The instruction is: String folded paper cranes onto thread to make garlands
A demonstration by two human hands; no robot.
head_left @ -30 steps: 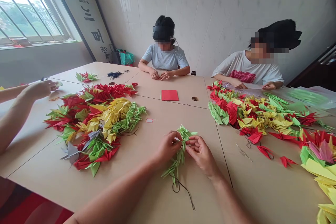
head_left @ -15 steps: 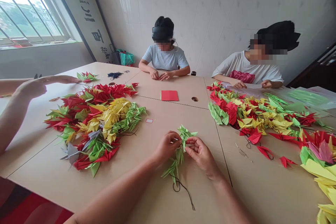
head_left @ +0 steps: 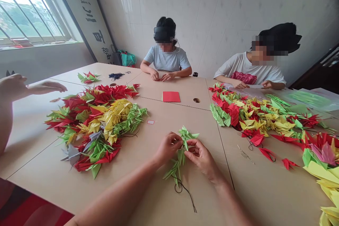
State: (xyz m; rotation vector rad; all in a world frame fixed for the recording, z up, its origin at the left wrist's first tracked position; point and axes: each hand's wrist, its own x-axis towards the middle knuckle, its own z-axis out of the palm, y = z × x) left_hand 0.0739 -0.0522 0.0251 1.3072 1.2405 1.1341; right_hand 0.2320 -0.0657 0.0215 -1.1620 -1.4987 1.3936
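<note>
My left hand and my right hand meet over the tan tabletop, both pinching a strand of green origami cranes. The fingers of both hands close on the paper near the top of the strand. Below them the cranes hang toward me, and a dark thread trails from the lower end in a small loop. A large heap of red, yellow and green paper cranes lies to the left of my hands. A similar heap lies to the right.
A metal needle lies on the table to my right. A red paper square lies farther off. Two seated people work across the table, and another person's hands reach in from the left. More cranes spread along the right edge.
The other person's hands at the left have moved farther left, away from the heap. My hands have shifted only slightly on the green strand.
</note>
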